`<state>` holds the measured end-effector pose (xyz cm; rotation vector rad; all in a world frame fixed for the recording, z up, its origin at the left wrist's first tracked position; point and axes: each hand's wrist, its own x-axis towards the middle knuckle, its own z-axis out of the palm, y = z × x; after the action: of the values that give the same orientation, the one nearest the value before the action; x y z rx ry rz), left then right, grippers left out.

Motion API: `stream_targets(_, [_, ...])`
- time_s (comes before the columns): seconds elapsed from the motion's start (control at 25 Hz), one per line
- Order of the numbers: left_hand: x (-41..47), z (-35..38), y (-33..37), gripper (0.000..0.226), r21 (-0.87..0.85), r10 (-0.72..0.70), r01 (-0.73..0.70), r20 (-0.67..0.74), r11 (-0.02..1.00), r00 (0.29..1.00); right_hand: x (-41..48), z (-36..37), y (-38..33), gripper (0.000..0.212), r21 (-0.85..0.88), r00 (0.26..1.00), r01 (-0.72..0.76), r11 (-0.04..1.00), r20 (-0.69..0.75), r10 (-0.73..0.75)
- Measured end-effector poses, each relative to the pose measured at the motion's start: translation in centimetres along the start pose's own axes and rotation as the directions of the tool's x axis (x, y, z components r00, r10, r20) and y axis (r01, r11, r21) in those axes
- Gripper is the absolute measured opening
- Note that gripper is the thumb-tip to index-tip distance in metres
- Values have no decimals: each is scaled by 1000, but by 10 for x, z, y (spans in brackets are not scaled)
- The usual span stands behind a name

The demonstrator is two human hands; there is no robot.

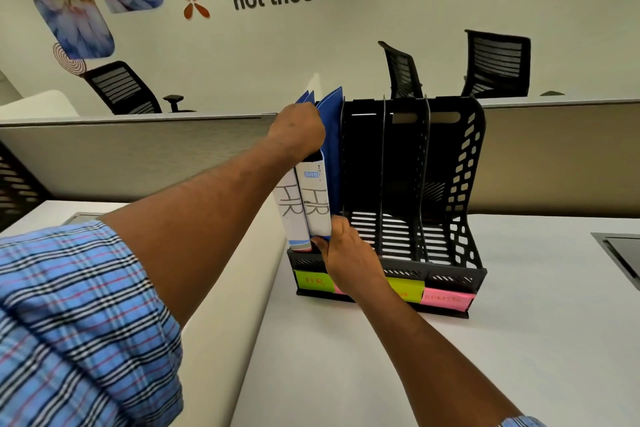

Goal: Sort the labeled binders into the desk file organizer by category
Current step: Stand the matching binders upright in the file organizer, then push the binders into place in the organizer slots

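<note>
I see two blue binders with white HR spines (313,204) upright in the leftmost slot of the black plastic file organizer (450,184) at frame centre, left hand (298,130) gripping their tops, right hand (346,250) pinching the right binder's lower edge, green HR note (313,281) below.

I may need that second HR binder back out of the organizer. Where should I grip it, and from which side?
Probably by its spine, from the front. The right-hand HR binder stands upright in the leftmost slot of the organizer, spine facing you, packed between the other HR binder and a blue cover. Pinch top and bottom of the spine, where the left hand and right hand sit now.
</note>
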<state>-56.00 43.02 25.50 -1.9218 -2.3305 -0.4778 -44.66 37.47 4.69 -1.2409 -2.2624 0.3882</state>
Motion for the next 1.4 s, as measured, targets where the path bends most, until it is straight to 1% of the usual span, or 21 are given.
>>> stream_targets(0.04, [-1,-1,0,17,13,-6,6,12,1000,1000,0,-2,-3,48,-15,1000,-24,1000,14,24])
stream_targets(0.08, [-2,-1,-1,19,36,-8,7,27,999,1000,-1,-3,-6,52,-72,997,-49,996,51,53])
stream_targets(0.16, [-3,-2,-1,26,54,-34,29,78,998,996,-7,-6,-14,65,-241,986,-87,967,116,117])
stream_targets(0.2, [-4,-5,0,30,34,-53,49,109,998,993,-14,-8,-18,69,-257,985,-104,961,106,135])
stream_targets(0.32, [-11,-17,6,44,32,-63,58,185,998,981,-52,-18,-26,69,-116,986,-165,979,18,168])
stream_targets(0.36, [-18,-21,9,47,-6,-39,41,152,999,988,-69,-21,-27,66,-70,985,-173,982,-2,173])
stream_targets(0.44, [-42,-23,20,42,-62,78,-76,27,995,997,-101,-26,-29,61,23,982,-184,983,-32,185])
stream_targets(0.52, [-84,-16,34,36,-190,179,-194,-92,963,980,-125,-34,-30,55,112,975,-211,971,-46,217])
stream_targets(0.56, [-112,-8,40,36,-269,194,-227,-143,936,970,-135,-37,-30,53,120,972,-223,967,-47,230])
stream_targets(0.64, [-172,16,49,36,-353,188,-256,-215,900,958,-158,-40,-32,49,86,968,-239,967,-52,244])
stream_targets(0.68, [-202,31,52,35,-393,165,-235,-204,889,965,-168,-42,-32,47,81,966,-250,965,-52,255])
stream_targets(0.76, [-255,57,56,33,-463,88,-113,-76,879,993,-186,-47,-32,47,87,960,-276,957,-24,279])
stream_targets(0.88, [-313,92,59,27,-488,-36,94,127,868,991,-215,-51,-25,45,-77,972,-216,973,75,221])
stream_targets(0.92, [-331,100,60,27,-504,-67,150,178,851,982,-226,-54,-23,45,-104,972,-201,974,99,211])
stream_targets(1.0, [-364,111,65,25,-543,-98,224,251,810,963,-248,-62,-21,44,-94,963,-229,969,121,239])
stream_targets(1.08, [-390,120,69,26,-553,-131,293,314,780,940,-273,-70,-17,40,-72,946,-292,954,125,299])
stream_targets(1.2, [-414,133,77,37,-513,-216,446,446,733,869,-315,-85,-2,50,-46,900,-417,908,118,420])
stream_targets(1.24, [-421,137,81,41,-518,-238,511,504,686,830,-328,-90,6,53,-52,882,-454,889,110,457])
stream_targets(1.28, [-428,141,86,42,-544,-253,576,556,610,792,-342,-95,12,56,-61,864,-490,870,102,494])
stream_targets(1.36, [-438,145,98,38,-591,-273,678,631,436,726,-367,-104,21,62,-70,821,-562,824,77,566])
stream_targets(1.4, [-441,146,103,34,-595,-288,707,650,383,703,-378,-106,24,64,-79,803,-587,806,69,592])
